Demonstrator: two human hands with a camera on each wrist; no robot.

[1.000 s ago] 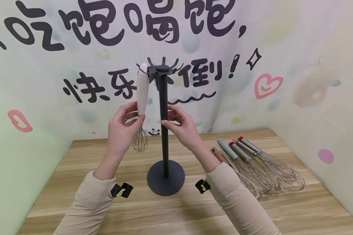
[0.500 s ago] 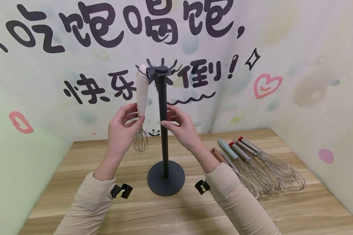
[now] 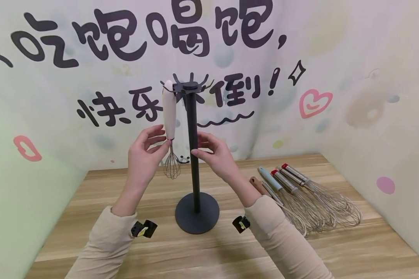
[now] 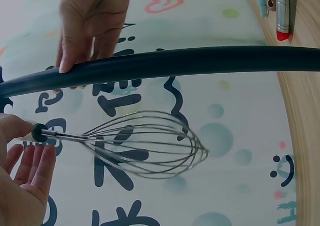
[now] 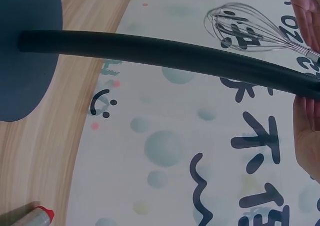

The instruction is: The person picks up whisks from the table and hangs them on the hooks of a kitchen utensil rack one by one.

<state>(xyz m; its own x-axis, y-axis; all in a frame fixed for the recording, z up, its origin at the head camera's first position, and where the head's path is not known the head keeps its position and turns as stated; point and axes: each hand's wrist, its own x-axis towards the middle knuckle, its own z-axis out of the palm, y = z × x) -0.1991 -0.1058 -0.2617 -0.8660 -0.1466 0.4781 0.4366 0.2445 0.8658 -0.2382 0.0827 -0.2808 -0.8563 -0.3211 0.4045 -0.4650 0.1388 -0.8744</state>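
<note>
Head view: the pole (image 3: 193,126) conceals the fingertips of the right hand (image 3: 214,153). The white-handled whisk (image 3: 170,130) obscures part of the fingers of the left hand (image 3: 144,155). Contact between the handle (image 3: 169,108) and the hook head (image 3: 191,87) is too small to verify. The right sleeve (image 3: 284,236) covers part of the loose whisks (image 3: 302,197) at lower right. Left wrist view: the left edge truncates the left hand; the top edge truncates the right hand. Right wrist view: the left edge truncates the base (image 5: 30,80); the right edge truncates both hands.
</note>
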